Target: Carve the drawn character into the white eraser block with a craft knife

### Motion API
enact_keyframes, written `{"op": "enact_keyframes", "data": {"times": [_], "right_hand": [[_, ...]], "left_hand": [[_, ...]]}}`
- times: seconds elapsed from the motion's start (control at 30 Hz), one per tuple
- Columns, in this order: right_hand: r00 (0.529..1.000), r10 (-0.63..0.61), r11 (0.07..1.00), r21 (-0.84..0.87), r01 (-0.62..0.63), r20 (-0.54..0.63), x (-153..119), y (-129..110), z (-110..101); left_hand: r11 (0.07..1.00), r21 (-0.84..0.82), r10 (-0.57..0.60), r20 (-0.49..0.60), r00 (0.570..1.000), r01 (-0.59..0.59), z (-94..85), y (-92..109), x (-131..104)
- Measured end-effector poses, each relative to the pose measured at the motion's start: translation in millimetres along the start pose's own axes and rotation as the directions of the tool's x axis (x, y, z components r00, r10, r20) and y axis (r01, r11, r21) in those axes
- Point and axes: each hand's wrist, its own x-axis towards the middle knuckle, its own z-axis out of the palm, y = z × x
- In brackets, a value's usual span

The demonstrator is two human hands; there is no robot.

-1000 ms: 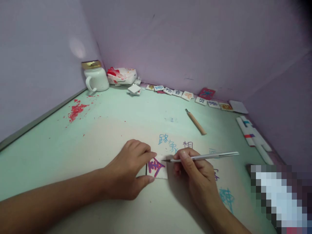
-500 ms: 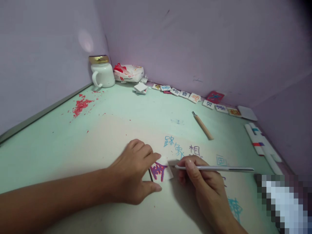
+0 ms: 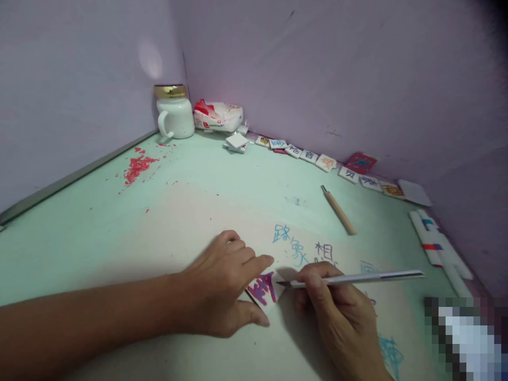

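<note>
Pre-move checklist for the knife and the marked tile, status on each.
1. Left hand bracing white tile: ok, thumb and forefinger at its sides.
2. Right hand gripping craft knife: ok.
3. Blade tip at tile: ok, beside the purple character.
4. Left fingers well away from blade: not ok, I'd say; forefinger looks close.
5. Cut depth: cannot tell.
6. Wooden-handled tool apart from both hands: ok.

Green table surface (image 3: 99, 233) in a corner of pale purple walls (image 3: 309, 69).
A round spot of light (image 3: 150, 60) is seen on the left wall, which is marked by a dark crease at the corner.
</note>
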Motion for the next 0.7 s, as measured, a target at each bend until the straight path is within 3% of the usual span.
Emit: {"op": "enact_keyframes", "data": {"times": [0.17,0.33,0.57,0.7], "right_hand": [[0.996,0.070,0.997,0.034,-0.068,-0.059,-4.8,-7.2,8.2],[0.995,-0.058,0.998,0.002,0.058,-0.078,-7.1,-11.5,12.9],[0.949,-0.292,0.949,-0.085,0.303,0.116,-4.7,-7.3,3.2],[0.939,-0.313,0.939,-0.100,0.328,0.141,-5.2,-6.9,1.6]], "left_hand": [[1.000,0.005,-0.024,0.005,1.000,0.024,0.9,0.7,-0.3],[0.999,-0.007,-0.044,-0.008,0.999,0.044,5.1,0.0,-1.0],[0.998,-0.029,-0.064,-0.030,0.997,0.063,2.7,0.4,1.0],[0.997,-0.032,-0.073,-0.002,0.997,0.073,-2.0,2.6,4.4]]}}
